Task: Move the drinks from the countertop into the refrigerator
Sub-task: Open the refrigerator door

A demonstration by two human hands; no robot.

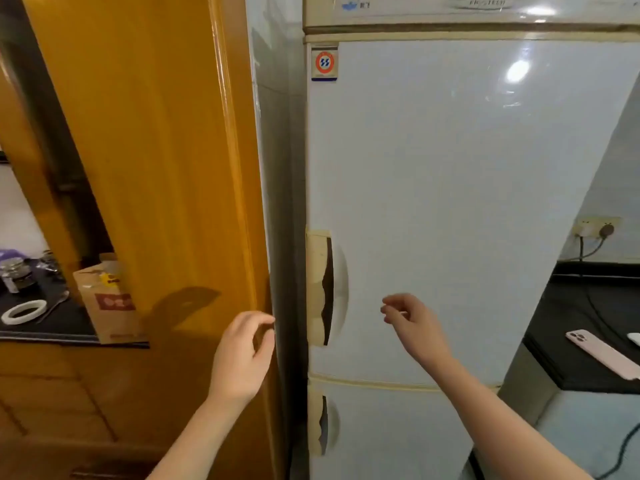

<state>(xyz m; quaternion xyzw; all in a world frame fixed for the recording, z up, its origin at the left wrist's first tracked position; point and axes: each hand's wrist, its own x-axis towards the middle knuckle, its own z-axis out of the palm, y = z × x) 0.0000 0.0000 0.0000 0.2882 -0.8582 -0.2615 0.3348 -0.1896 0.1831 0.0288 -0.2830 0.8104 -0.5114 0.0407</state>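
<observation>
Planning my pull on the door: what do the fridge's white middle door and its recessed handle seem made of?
White glossy middle refrigerator door: probably painted sheet metal; sharp lamp reflections show a smooth gloss finish. Cream recessed handle: looks like moulded plastic, yellowed and dull, no glare.

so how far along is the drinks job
Done: nothing visible; the refrigerator door is closed, no drinks show. In hand: both hands empty, right hand near the door handle, left hand by the wooden panel. Left: open it, fetch and load drinks.

White refrigerator [450, 202], orange wooden door frame [156, 150], black countertop [581, 327], pink phone [602, 353].
</observation>
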